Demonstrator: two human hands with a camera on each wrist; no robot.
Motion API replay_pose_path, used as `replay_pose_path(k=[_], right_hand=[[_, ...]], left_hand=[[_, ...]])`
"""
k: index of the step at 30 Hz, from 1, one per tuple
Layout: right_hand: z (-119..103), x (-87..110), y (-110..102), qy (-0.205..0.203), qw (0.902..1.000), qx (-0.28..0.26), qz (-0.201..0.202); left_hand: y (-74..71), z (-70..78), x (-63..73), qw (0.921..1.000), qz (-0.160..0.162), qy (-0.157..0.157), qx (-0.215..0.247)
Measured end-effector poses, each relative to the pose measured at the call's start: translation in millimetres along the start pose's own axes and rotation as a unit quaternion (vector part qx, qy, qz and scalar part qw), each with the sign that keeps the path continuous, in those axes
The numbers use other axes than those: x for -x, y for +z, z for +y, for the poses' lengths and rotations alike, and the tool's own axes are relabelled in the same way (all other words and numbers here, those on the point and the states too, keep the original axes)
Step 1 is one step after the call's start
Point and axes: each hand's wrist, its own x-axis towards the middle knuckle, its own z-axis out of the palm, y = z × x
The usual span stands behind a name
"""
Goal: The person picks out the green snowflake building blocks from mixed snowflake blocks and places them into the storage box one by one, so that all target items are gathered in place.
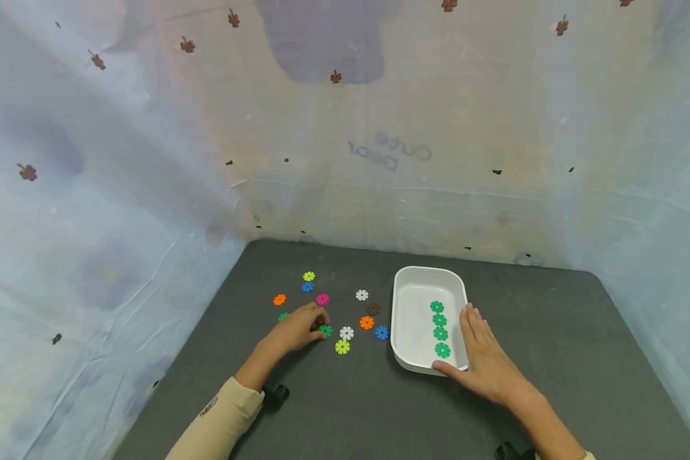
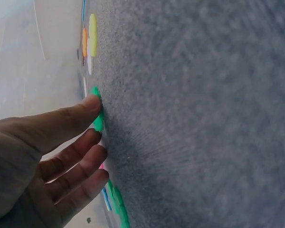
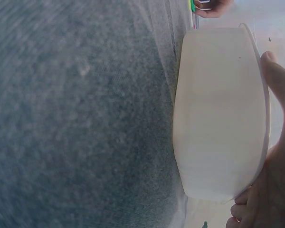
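My left hand [image 1: 300,327] is at the table among loose notched plastic discs, its thumb and fingertips pinching a green disc [image 1: 326,331] at the edges. In the left wrist view, the thumb lies against that green disc [image 2: 98,110], which stays very near the table surface. A white tray [image 1: 401,348] stands right of the loose discs. Inside it, several green discs [image 1: 439,320] form a line along the right side. My right hand [image 1: 490,367] rests with extended fingers along the tray's right rim, its thumb at the near rim.
Around the left hand lie a pink disc [image 1: 322,299], an orange disc [image 1: 279,299], a blue disc [image 1: 307,287] and a yellow disc [image 1: 342,347]. A white disc [image 1: 347,333] and a brown disc [image 1: 373,309] lie toward the tray. Patterned sheeting [image 1: 379,211] hangs behind the dark table [image 1: 345,409].
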Motion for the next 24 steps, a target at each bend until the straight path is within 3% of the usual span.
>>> replay_pose_path(k=[4,14,24], right_hand=[[1.1,-0.2,0.9,0.003,1.0000,0.001,-0.002],[0.9,-0.6,0.1,0.011,0.9999,-0.004,-0.010],[1.0,-0.1,0.7,0.008,0.9999,0.000,-0.009]], left_hand=[[1.6,-0.4,1.0,0.9999,0.009,0.011,-0.005],[-1.0,3.4,2.4,0.9976,0.021,0.049,0.045],[-6.4,20.0,-4.8,0.9888,0.008,0.043,0.143]])
